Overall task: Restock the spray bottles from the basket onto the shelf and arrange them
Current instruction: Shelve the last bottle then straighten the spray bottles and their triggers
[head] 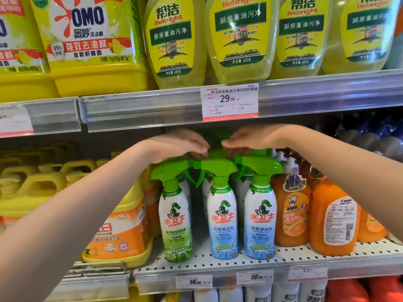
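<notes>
Three white spray bottles with green trigger heads stand in a front row on the perforated shelf (305,253): a green-labelled spray bottle (176,216), a blue-labelled middle bottle (222,214) and a blue-labelled right bottle (260,212). More green heads (218,152) show behind them. My left hand (181,144) and my right hand (253,137) reach in palm down just above these heads, almost meeting in the middle. The fingertips of both hands curl down among the rear heads and are partly hidden. No basket is in view.
Orange floor-cleaner bottles (292,214) stand directly right of the sprays, and yellow-and-orange detergent jugs (122,232) directly left. The upper shelf rail with a price tag (230,102) hangs close above my hands. Yellow cleaner bottles (239,38) fill the shelf above.
</notes>
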Demonstrator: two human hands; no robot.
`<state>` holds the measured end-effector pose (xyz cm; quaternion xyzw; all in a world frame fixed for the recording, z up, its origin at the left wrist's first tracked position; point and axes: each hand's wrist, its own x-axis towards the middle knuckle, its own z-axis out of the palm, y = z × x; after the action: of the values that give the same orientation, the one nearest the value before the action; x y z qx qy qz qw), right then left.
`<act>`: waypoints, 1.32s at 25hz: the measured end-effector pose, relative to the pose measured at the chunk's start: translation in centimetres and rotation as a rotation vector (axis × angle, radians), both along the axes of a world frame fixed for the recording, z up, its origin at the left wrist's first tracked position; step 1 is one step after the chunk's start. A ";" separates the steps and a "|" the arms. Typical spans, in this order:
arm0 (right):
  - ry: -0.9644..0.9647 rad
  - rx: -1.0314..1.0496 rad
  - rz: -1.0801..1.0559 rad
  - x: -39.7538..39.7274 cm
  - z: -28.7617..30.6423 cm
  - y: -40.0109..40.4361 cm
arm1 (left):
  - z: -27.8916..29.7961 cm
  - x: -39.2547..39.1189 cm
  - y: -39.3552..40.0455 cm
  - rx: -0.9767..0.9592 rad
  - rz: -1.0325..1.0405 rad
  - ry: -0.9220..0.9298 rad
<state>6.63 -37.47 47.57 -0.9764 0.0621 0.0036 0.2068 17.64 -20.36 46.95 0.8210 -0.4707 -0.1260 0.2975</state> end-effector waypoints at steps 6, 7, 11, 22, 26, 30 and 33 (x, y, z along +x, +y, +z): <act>-0.240 -0.197 -0.072 3.1 0.1 -0.7 | -0.3 2.7 -3.0 -0.030 0.213 -0.225; -0.160 -0.255 -0.064 3.6 -0.1 -0.8 | -0.4 2.9 -3.4 0.032 0.196 -0.238; -0.022 -0.365 0.010 5.0 -0.9 -0.7 | -0.8 3.3 -4.5 0.140 0.113 -0.247; -0.173 -0.222 -0.007 6.6 -2.1 -0.2 | -1.4 4.4 -4.1 0.092 0.247 -0.327; -0.164 -0.215 -0.030 6.9 -1.7 0.7 | -0.8 3.2 -4.2 -0.004 0.256 -0.057; -0.129 -0.252 -0.081 7.7 -1.7 1.2 | -0.6 2.5 -4.3 0.041 0.160 0.068; -0.097 -0.264 -0.105 8.1 -1.5 1.2 | -0.9 2.7 -4.8 -0.017 0.134 0.130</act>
<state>14.73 -36.31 46.07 -0.9896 0.1027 -0.0628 0.0792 20.32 -25.18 46.04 0.8381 -0.3955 -0.1548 0.3423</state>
